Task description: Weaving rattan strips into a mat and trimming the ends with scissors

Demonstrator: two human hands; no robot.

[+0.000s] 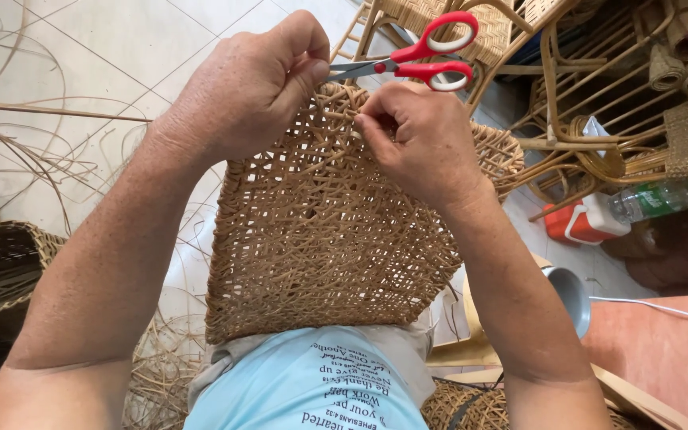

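the left hand (pixel 244 87) grips the top edge of the woven cane panel (pixel 320 231) on the lap while the right hand (pixel 424 135) pinches a strand, probably mid-weave, red scissors (pixel 431 57) lying just beyond both fingertips.

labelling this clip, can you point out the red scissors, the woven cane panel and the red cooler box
red scissors (pixel 431 64): head view, on the red handle between the two loops.
woven cane panel (pixel 320 239): head view, on the middle of the open weave.
red cooler box (pixel 587 223): head view, on its side, lower right of the cane furniture.
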